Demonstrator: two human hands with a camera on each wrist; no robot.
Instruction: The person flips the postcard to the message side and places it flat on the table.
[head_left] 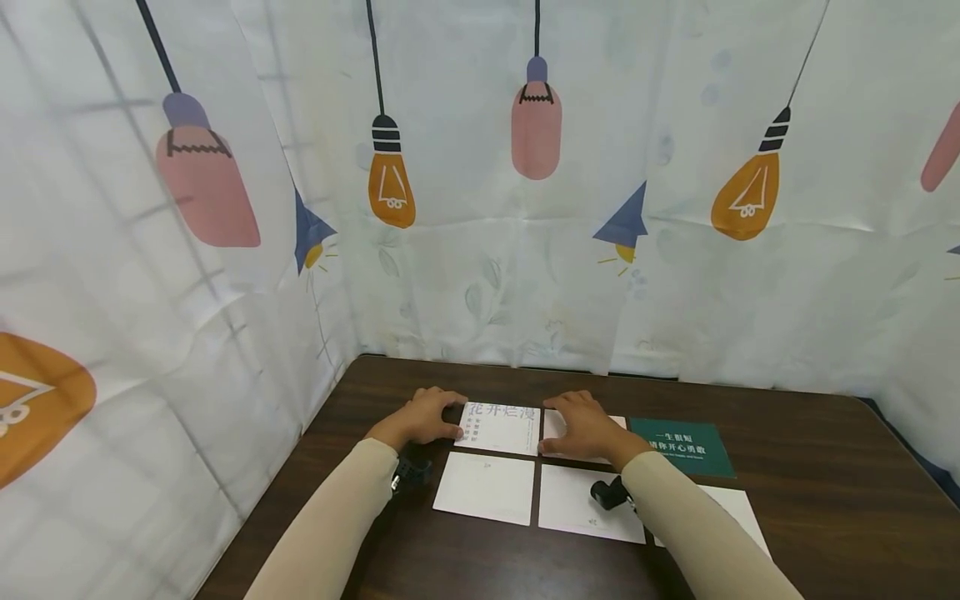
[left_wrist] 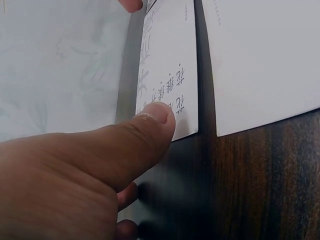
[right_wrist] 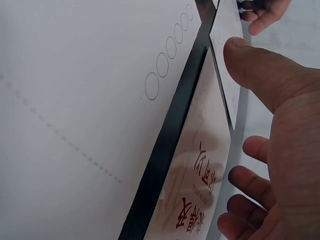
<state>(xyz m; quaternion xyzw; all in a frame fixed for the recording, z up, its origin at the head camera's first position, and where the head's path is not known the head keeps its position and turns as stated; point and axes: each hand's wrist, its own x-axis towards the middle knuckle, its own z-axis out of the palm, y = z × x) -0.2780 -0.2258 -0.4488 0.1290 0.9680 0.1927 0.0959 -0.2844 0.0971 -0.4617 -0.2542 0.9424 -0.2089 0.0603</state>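
My left hand is at the left edge of a white card with grey Chinese lettering. In the left wrist view its thumb touches the card near a corner, with the fingers spread apart. My right hand reaches to the same card's right edge, and its thumb is at that edge in the right wrist view. Under the right hand lies a pale pink card with red lettering, partly hidden in the head view. To its right is a green card with white lettering.
In a nearer row lie a white card, a second white card and a third white card partly behind my right sleeve. They rest on a dark wooden table. Behind hangs a white curtain printed with lamps.
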